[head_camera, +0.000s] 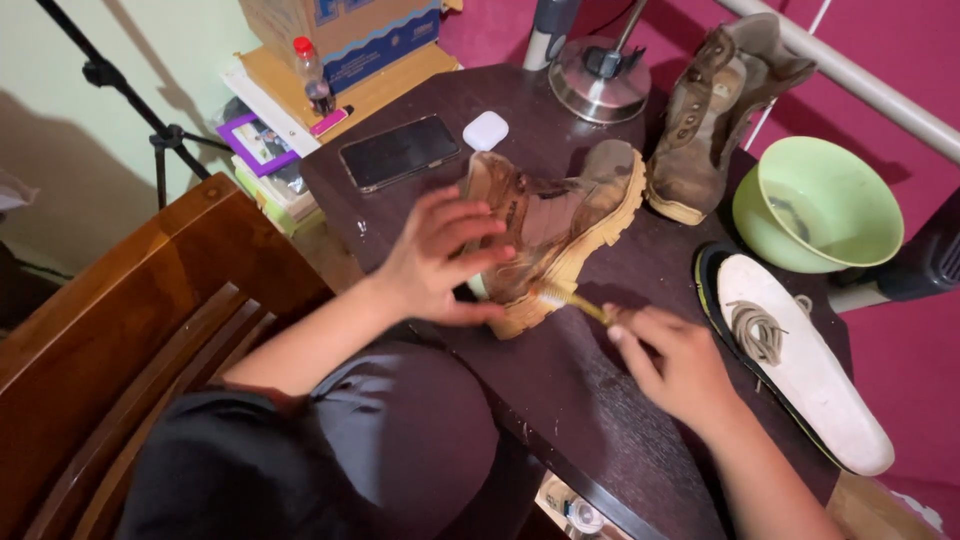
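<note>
Left hand (440, 262) steadying boot (555, 230), right hand (672, 362) angling toothbrush (568, 300)

We see a brown boot (560, 225) of matt, scuffed suede-like leather with a ridged tan rubber sole. Our dark table (600, 390) is wood, worn and slightly dusty. The green bowl (850, 190) looks like smooth, glossy plastic. The lamp base (598, 85) is shiny metal, the phone (398, 151) glossy glass, the insole (810, 370) matt white foam, and the chair (120, 330) varnished wood.
</note>
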